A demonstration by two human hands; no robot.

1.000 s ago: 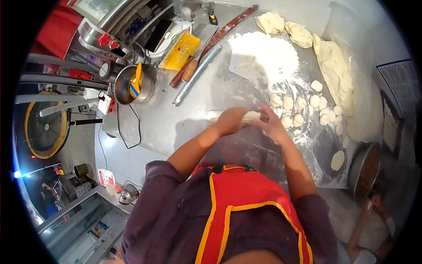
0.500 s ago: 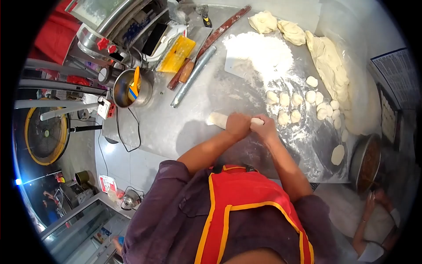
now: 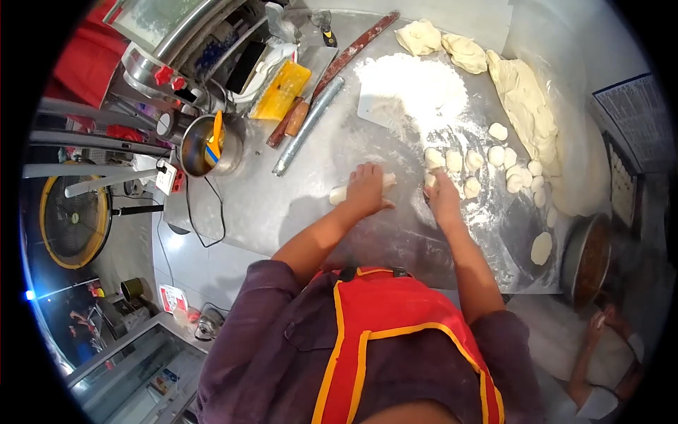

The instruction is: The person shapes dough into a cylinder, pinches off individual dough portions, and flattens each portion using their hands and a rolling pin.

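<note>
My left hand (image 3: 366,191) lies over a pale dough roll (image 3: 339,196), its fingers stretched out across it and the thumb apart. The roll's ends show on both sides of the hand. To the right, my right hand (image 3: 445,203) has its fingertips on a small dough piece (image 3: 429,181) at the near left of the floured rows. Its fingers partly cover this piece. Close beyond it are more cut dough pieces (image 3: 453,161), and one more (image 3: 472,187) sits just right of the hand.
Loose flour (image 3: 413,88) is heaped behind the hands, beside a large dough mass (image 3: 524,106). A metal rolling rod (image 3: 308,127), a yellow scraper (image 3: 281,90) and a steel pot (image 3: 229,157) stand left. A filled basin (image 3: 587,261) is at right, near another person's hands (image 3: 600,321).
My right hand has moved right and away from me, carrying a dough piece from beside the roll to the rows. My left hand has gone from gripping the roll to lying over it.
</note>
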